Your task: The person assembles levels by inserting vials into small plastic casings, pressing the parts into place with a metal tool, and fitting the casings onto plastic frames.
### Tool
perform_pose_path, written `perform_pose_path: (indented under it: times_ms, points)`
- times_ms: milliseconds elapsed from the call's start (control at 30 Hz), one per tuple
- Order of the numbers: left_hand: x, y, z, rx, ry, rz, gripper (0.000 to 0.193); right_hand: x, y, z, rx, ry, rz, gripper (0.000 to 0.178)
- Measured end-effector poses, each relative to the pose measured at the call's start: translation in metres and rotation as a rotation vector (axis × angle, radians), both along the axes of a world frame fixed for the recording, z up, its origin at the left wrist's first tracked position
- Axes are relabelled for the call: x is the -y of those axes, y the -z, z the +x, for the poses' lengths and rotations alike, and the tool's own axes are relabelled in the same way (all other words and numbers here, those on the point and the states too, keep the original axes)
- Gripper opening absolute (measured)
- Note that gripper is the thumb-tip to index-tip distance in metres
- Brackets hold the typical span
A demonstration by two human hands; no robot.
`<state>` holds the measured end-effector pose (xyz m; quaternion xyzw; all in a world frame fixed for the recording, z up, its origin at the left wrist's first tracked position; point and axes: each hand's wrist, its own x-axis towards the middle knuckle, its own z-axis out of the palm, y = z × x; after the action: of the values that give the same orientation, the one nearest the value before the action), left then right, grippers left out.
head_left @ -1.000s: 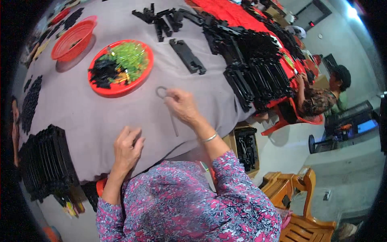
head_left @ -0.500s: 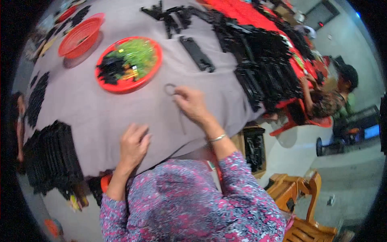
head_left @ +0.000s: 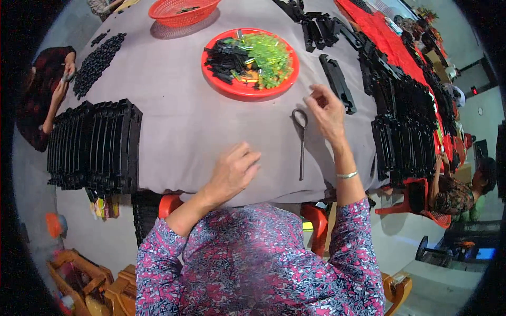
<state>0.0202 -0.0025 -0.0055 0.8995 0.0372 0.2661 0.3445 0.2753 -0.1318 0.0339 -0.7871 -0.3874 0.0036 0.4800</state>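
A thin dark tool (head_left: 302,145) with a loop at one end and a long straight shaft lies on the grey tablecloth. Just to its right hovers my right hand (head_left: 328,116), fingers bent and apart, with nothing visible in them. My left hand (head_left: 235,169) is over the cloth nearer my body, its fingers loosely curled and slightly apart, also with nothing visible in it. Beyond both hands sits a red plate (head_left: 253,96) holding small black pieces (head_left: 227,60), green translucent pieces (head_left: 271,58) and a few orange ones. A long black plastic part (head_left: 337,84) rests beside the right hand.
Rows of black parts (head_left: 95,147) stand at the table's left edge, with more stacked parts (head_left: 411,126) at the right. A red basket (head_left: 182,18) and a spread of small black pieces (head_left: 99,66) lie farther off. People sit at left and right; wooden chairs (head_left: 89,279) are behind.
My right hand, earlier at the tool's loop, has come away from it and sits to its right. My left hand has shifted toward the tool. The view has turned, moving the scene rightward.
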Motion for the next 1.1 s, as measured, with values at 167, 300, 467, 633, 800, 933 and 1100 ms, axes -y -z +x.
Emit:
perform_pose_path:
  times_ms: [167, 300, 467, 633, 800, 933, 1100]
  points:
    - [-0.001, -0.002, 0.0, -0.01, 0.023, -0.011, 0.023, -0.01, 0.013, 0.076, 0.398, 0.359, -0.163, 0.05]
    - [-0.002, 0.002, -0.002, 0.001, 0.018, -0.013, 0.025, 0.008, 0.006, 0.113, 0.331, 0.671, -0.592, 0.074]
    - [-0.002, -0.002, -0.002, -0.023, 0.016, -0.043, 0.023, 0.003, 0.024, 0.116, 0.368, 0.479, -0.613, 0.07]
    - [0.001, 0.005, 0.005, 0.0, 0.022, -0.012, 0.023, 0.017, 0.03, 0.129, 0.451, 0.549, -0.656, 0.073]
    - [-0.001, -0.001, 0.001, -0.006, 0.001, -0.011, 0.025, 0.017, -0.006, 0.091, -0.012, 0.431, -0.295, 0.085]
    - [-0.004, -0.008, -0.004, -0.083, -0.013, -0.363, 0.034, 0.007, -0.023, 0.005, -0.047, 0.149, -0.103, 0.076]
    - [-0.014, -0.018, 0.001, 0.042, -0.025, -1.205, 0.042, -0.01, -0.015, -0.083, 0.296, -0.282, -0.21, 0.073]
